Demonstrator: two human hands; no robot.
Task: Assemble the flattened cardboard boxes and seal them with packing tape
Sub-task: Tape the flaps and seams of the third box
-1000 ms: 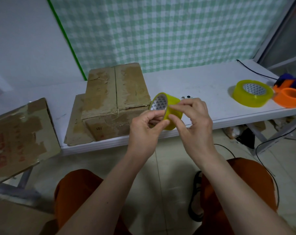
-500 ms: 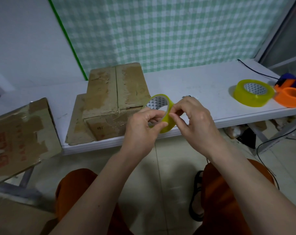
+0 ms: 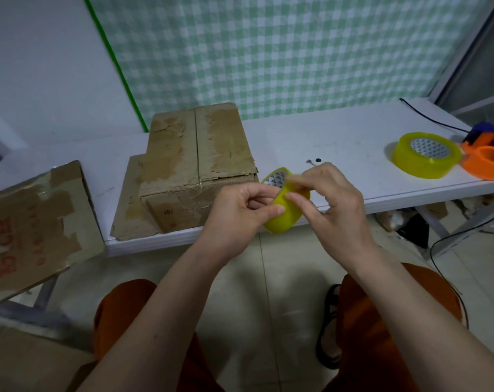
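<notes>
A small yellow tape roll (image 3: 284, 215) is held upright in front of the table's near edge. My left hand (image 3: 238, 210) grips it from the left, with the thumb on its outer band. My right hand (image 3: 332, 200) pinches the roll's rim with fingertips at its top and side. An assembled cardboard box (image 3: 196, 162), flaps closed, stands on a flat cardboard sheet (image 3: 128, 219) on the white table (image 3: 339, 145), just left of my hands.
A second, larger yellow tape roll (image 3: 425, 154) lies flat at the table's right end beside an orange tape dispenser (image 3: 484, 161). A flattened box with red print (image 3: 28, 227) leans at the left. A black cable (image 3: 426, 114) trails off the right edge.
Both hands have turned the small roll, so its core faces more away and the yellow band shows. My right fingers have shifted along the rim. The box has not moved.
</notes>
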